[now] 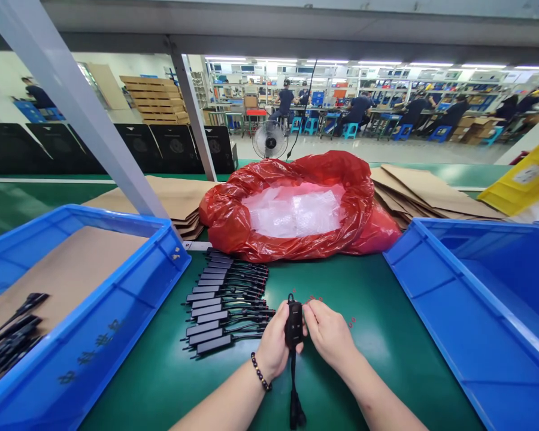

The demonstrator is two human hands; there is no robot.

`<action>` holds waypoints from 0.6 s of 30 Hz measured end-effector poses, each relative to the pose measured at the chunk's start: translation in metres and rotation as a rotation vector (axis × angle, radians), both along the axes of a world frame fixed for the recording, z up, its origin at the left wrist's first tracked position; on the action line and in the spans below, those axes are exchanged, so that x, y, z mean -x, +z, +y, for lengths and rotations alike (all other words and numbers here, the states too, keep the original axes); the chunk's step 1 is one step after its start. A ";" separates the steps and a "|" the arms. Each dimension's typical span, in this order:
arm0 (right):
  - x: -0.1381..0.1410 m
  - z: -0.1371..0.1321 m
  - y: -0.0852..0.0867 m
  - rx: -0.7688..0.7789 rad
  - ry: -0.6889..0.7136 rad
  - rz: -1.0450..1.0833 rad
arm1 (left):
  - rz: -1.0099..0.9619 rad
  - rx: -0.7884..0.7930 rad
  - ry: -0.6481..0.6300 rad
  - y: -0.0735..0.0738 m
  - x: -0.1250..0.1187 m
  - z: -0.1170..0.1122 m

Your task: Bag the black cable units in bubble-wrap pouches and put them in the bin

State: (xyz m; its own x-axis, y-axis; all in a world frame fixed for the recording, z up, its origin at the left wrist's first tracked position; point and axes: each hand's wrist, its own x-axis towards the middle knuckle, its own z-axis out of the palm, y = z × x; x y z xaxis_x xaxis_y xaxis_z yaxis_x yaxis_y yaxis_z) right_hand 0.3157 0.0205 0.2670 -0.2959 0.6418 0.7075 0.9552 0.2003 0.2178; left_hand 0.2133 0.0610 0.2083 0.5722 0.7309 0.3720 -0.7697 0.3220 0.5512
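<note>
My left hand (273, 344) is wrapped round a small black box-shaped power adapter (294, 324), held upright above the green table. From its lower end a short black cable with a plug (297, 413) hangs toward me, and a cable loop shows at its top. Just to the right, my right hand (331, 333) has its fingers curled together close to the adapter's edge; what they pinch, if anything, is hidden. On the left, several similar black adapters with cables (212, 324) lie side by side in a slanting row, some cable ends showing red.
A blue bin (130, 299) with cardboard and black cables stands left, another blue bin (476, 311) right. Behind the row sits a red plastic bag (233, 221) of clear bubble-wrap pouches (291, 212). Cardboard sheets (426, 191) flank it. Small red bits (351, 323) dot the table.
</note>
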 end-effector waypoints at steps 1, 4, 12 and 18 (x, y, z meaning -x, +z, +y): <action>0.000 0.000 0.000 0.007 -0.003 0.006 | -0.002 -0.008 -0.001 0.000 0.000 0.000; 0.000 0.000 0.000 0.060 -0.021 0.042 | 0.003 -0.006 -0.002 0.002 0.002 -0.002; 0.001 -0.003 0.003 0.253 -0.031 0.194 | 0.011 0.003 -0.010 0.003 0.002 0.000; -0.001 -0.002 0.001 0.157 -0.037 0.097 | 0.006 -0.007 -0.006 0.001 0.001 0.000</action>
State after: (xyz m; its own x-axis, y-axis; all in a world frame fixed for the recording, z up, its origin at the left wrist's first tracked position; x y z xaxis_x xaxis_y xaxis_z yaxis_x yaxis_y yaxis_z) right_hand 0.3165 0.0188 0.2681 -0.2049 0.7558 0.6219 0.9776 0.1885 0.0930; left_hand 0.2121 0.0609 0.2096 0.5787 0.7251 0.3733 -0.7643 0.3226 0.5583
